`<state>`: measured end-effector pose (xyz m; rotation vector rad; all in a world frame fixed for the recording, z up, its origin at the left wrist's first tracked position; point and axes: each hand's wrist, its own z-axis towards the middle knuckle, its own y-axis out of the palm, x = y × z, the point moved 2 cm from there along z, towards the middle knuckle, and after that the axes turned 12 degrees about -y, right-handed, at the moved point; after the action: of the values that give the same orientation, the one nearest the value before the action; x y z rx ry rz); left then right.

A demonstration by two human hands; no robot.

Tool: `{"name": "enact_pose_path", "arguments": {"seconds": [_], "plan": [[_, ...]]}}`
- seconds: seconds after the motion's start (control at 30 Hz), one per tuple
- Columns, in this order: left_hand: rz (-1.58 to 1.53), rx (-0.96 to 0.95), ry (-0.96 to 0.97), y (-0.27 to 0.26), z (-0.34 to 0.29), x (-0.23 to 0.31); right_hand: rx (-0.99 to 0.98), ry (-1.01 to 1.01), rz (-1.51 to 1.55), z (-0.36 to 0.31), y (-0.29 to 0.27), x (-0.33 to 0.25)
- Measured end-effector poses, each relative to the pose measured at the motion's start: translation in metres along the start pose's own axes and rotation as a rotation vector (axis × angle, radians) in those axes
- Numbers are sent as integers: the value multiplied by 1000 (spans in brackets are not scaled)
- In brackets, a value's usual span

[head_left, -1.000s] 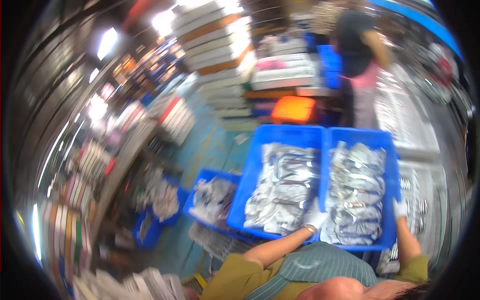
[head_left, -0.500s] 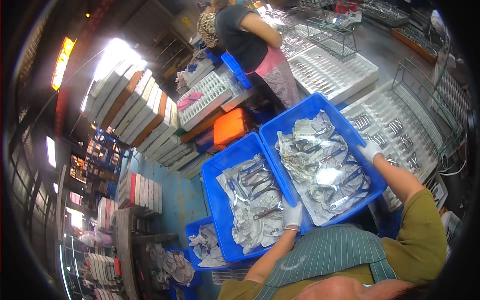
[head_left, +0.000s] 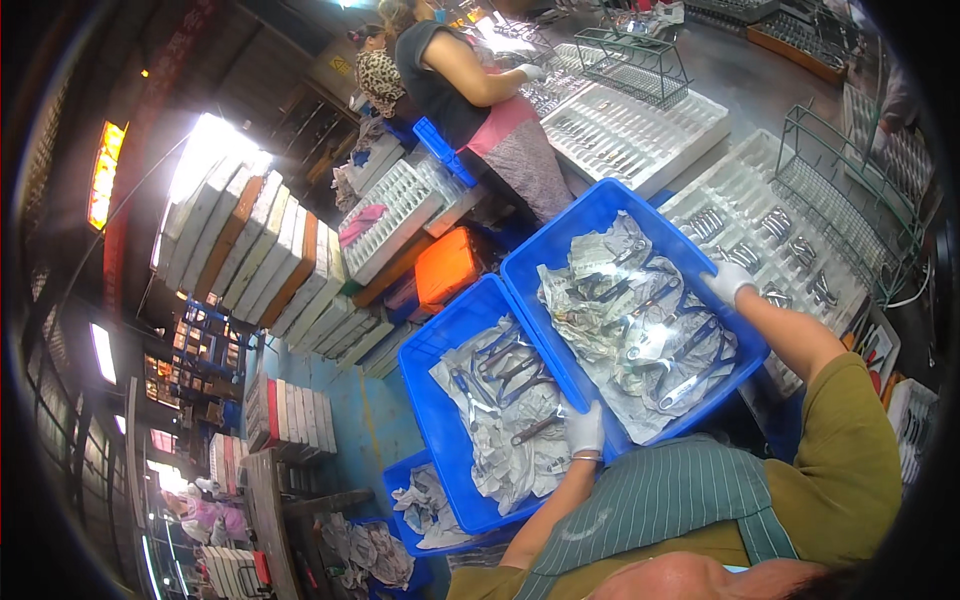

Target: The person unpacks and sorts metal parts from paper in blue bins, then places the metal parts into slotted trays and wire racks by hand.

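My gloved left hand (head_left: 585, 430) is closed on the near left rim of a blue plastic bin (head_left: 664, 226), where it meets a second bin. On the opposite side, my gloved right hand (head_left: 728, 281) grips the right rim. Crumpled printed paper (head_left: 570, 300) lines this bin, with several shiny metal hand tools (head_left: 685, 388), wrench-like in shape, on it. Close against its left side is the other blue bin (head_left: 412, 372), holding similar tools (head_left: 540, 428) on paper. The undersides of both bins are hidden.
A person (head_left: 485, 95) in a pink-and-grey apron works beyond the bins, beside white slotted trays (head_left: 640, 130). A wire rack (head_left: 850, 200) and tray of metal parts (head_left: 745, 215) stand right. Stacked trays (head_left: 250, 240) and an orange bundle (head_left: 447, 268) lie left; another blue bin (head_left: 405, 475) sits below.
The view has shifted slightly, so surroundings sit a little differently. Both hands keep their holds on the bin. The far person's gloved hand and a second person now show.
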<state>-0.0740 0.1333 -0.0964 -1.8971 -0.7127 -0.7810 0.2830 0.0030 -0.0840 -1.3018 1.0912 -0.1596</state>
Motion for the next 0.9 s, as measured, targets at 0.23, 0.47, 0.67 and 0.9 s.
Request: {"name": "enact_pose_path", "arguments": {"seconds": [0.23,0.47,0.67,0.9], "plan": [[-49,12,11,1,-1,2,-20,-6,-10,-3,-6,-5],[-88,-4,21,2,4,-4,-19,7,-1,-5,-7,-7],[-77,3,31,-1,-2,4,-21,13,-9,-4,-6,-6],[-100,-9,30,-2,-4,6,-19,-10,-10,-2,-5,-5]]}}
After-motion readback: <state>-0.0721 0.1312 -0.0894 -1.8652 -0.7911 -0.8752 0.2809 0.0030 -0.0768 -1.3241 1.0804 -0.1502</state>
